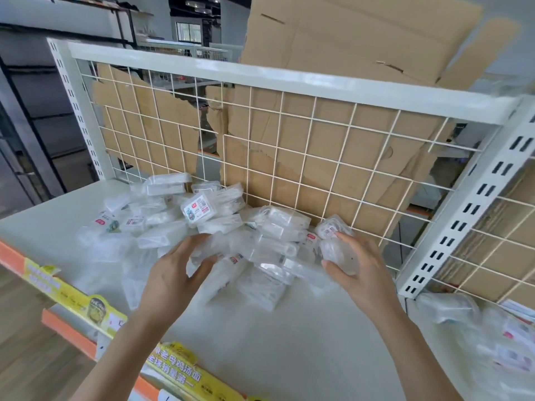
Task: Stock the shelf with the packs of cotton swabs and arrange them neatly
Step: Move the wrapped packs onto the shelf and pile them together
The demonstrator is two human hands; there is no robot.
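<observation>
We judge the arranging hardly begun: the packs of cotton swabs (199, 211) lie heaped on the shelf (275, 342), our left hand (170, 276) touches them with fingers (188, 243) apart, and our right hand (364, 270) clamps one pack (337, 251).

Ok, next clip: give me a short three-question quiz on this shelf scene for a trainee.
1. True or false: the packs of cotton swabs lie in neat rows on the shelf.
2. What stands behind the wire grid? A) cardboard B) glass C) a curtain
3. Which hand grips a clear pack near the grid?
Key: 1 false, they lie in a loose heap. 2 A. 3 the right hand.
</observation>
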